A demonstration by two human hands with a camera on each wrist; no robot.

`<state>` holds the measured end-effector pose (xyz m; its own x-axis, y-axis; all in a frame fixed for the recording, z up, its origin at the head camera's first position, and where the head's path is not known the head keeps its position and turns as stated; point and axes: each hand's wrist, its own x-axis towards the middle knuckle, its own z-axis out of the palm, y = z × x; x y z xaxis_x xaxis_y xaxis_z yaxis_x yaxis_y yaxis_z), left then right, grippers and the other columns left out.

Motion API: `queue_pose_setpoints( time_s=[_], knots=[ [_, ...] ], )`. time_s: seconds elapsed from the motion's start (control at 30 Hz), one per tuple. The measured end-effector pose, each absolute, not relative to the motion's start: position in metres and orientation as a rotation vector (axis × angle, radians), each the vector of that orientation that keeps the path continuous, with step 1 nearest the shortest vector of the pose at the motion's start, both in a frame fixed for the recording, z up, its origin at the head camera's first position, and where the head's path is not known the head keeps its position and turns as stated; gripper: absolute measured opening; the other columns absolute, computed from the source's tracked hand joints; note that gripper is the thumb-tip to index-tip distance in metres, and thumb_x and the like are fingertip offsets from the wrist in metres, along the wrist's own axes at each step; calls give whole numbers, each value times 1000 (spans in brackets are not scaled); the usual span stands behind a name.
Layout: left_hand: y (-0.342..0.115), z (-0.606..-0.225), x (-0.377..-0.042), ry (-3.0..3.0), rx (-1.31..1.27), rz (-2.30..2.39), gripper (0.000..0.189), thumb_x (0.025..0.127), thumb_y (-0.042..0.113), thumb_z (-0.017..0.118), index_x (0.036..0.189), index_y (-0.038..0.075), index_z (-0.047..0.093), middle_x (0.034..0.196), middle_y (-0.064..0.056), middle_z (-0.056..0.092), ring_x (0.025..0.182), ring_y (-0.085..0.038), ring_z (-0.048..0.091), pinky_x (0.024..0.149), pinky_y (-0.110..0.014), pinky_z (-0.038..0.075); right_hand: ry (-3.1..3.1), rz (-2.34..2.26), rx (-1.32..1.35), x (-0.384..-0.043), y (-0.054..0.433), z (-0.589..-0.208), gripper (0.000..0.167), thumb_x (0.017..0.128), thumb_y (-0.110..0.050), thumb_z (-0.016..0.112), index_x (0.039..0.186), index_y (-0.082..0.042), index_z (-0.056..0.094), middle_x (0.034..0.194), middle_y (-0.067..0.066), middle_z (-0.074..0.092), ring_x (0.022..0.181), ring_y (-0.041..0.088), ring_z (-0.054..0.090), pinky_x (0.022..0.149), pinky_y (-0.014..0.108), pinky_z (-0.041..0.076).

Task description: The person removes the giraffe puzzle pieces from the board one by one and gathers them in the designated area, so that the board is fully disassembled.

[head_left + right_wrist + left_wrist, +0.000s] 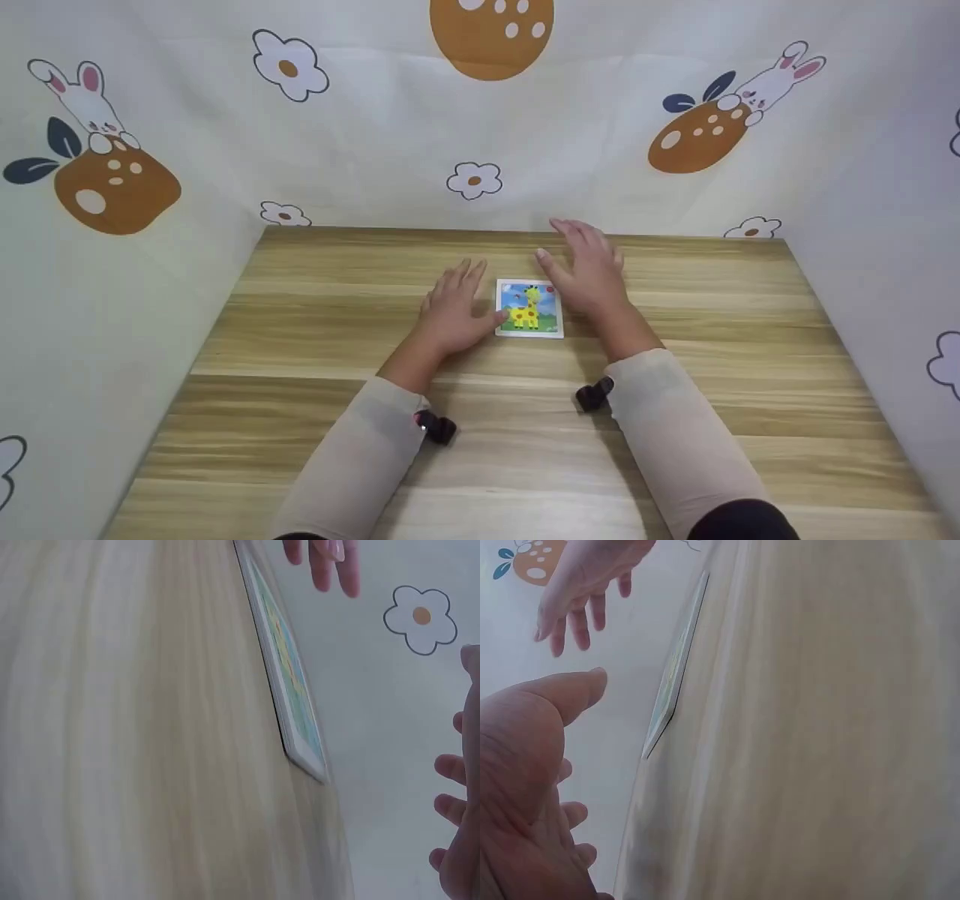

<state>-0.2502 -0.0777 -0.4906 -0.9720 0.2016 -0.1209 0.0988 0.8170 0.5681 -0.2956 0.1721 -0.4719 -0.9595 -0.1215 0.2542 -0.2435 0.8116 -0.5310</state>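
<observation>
Seems complete, with no visible gap left in the giraffe picture board [531, 308], flat on the tabletop [322, 307]. Gripping nothing, with loosely spread left hand [454, 315] at the board's left edge, right hand [592, 274] beside its right.

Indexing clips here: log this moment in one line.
left hand: open, empty | right hand: open, empty | giraffe picture: flat on table, between hands

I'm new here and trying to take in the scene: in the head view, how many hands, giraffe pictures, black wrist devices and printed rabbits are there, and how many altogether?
Left hand and right hand: 2
Giraffe picture: 1
Black wrist devices: 2
Printed rabbits: 2
Total: 7
</observation>
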Motion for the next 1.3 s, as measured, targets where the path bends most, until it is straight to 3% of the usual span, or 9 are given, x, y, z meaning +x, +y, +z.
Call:
queue_pose_setpoints(
  time_s=[0.3,0.43,0.63,0.77,0.93,1.1,1.3],
  knots=[
    [-81,-493,-237,2751,363,944,85,94,57,71,168,34,36,177,4,31,166,-30,27,133,-67,14,-2886,990,372,-295,151,-470,67,102,-69,54,160,-36,47,168,-2,46,161,28,34,126,72,21],
    [-82,-496,-234,2698,421,985,81,95,55,71,167,34,39,177,7,32,166,-25,27,134,-65,9,-2903,1016,410,-298,149,-472,67,101,-69,55,160,-37,48,169,-3,46,161,27,35,128,69,21],
    [-85,-498,-232,2670,433,1011,78,96,52,72,166,34,41,176,7,33,166,-24,26,134,-65,5,-2890,1172,468,-302,145,-474,63,99,-58,68,157,-39,51,162,-3,53,157,25,41,130,61,30],
    [-85,-499,-232,2658,417,1028,72,100,49,69,165,35,42,176,7,33,166,-25,26,135,-62,8,-2888,1270,476,-304,143,-475,62,98,-46,75,155,-33,55,154,0,59,149,26,51,126,58,38],
    [-86,-502,-231,2676,487,1000,59,107,39,62,163,29,46,175,3,37,165,-26,28,134,-58,13,-2925,1364,477,-306,141,-477,57,95,-34,78,149,-24,62,141,4,65,132,28,59,116,53,49],
    [-85,-502,-230,2690,534,916,54,109,35,60,161,27,50,175,5,36,165,-27,25,134,-60,9,-2963,1394,515,-309,139,-481,51,95,-27,79,142,-12,69,133,10,70,119,28,62,109,48,51],
    [-83,-503,-230,2695,548,835,52,110,34,57,161,28,51,176,9,34,167,-29,21,133,-65,4,-3016,1359,540,-310,138,-483,45,96,-23,78,138,-10,71,130,11,71,116,29,63,107,47,52]
  ],
)
